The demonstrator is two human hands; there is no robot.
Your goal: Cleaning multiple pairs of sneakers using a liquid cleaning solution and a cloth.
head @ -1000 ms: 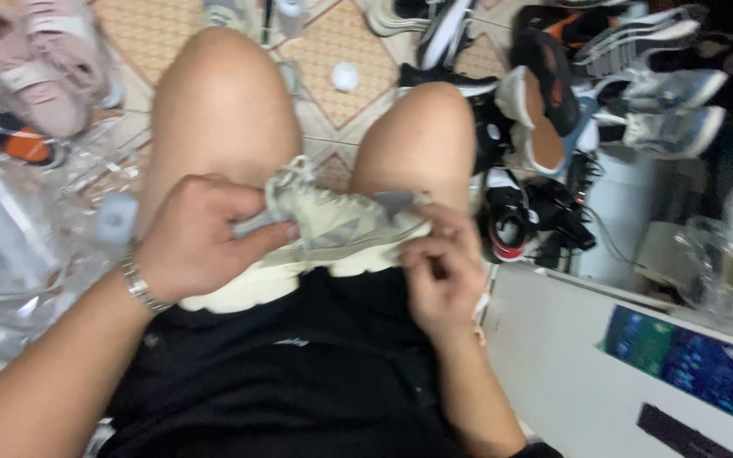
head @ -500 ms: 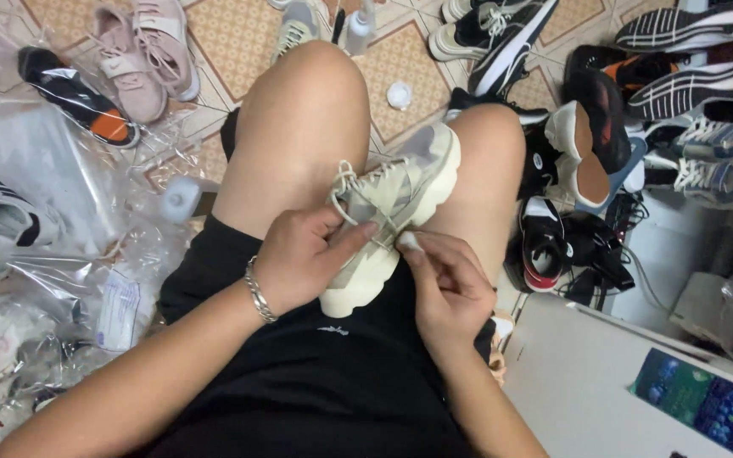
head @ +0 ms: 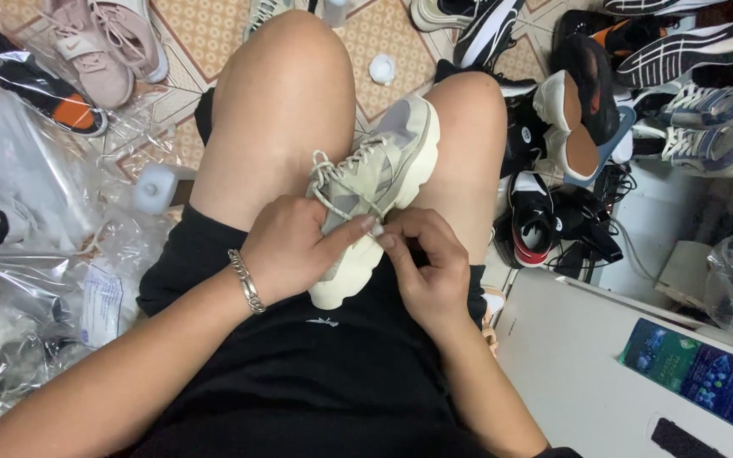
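Observation:
A cream and grey chunky sneaker (head: 388, 161) lies on my lap between my bare knees, toe pointing away from me. My left hand (head: 294, 246), with a silver chain bracelet on the wrist, grips the shoe's heel side, its index finger stretched across the tongue. My right hand (head: 430, 263) pinches the cream laces (head: 341, 182) near the shoe's collar. Both hands meet at the fingertips over the lacing.
Pink sneakers (head: 108, 42) and a black and orange shoe in plastic (head: 36, 80) lie at the upper left. Clear plastic bags (head: 27, 254) are piled left. Several dark sneakers (head: 638, 85) crowd the upper right. A white box (head: 595, 365) sits lower right.
The sneaker has turned from lying sideways across my lap to pointing away from me, and both hands have come together at its laces.

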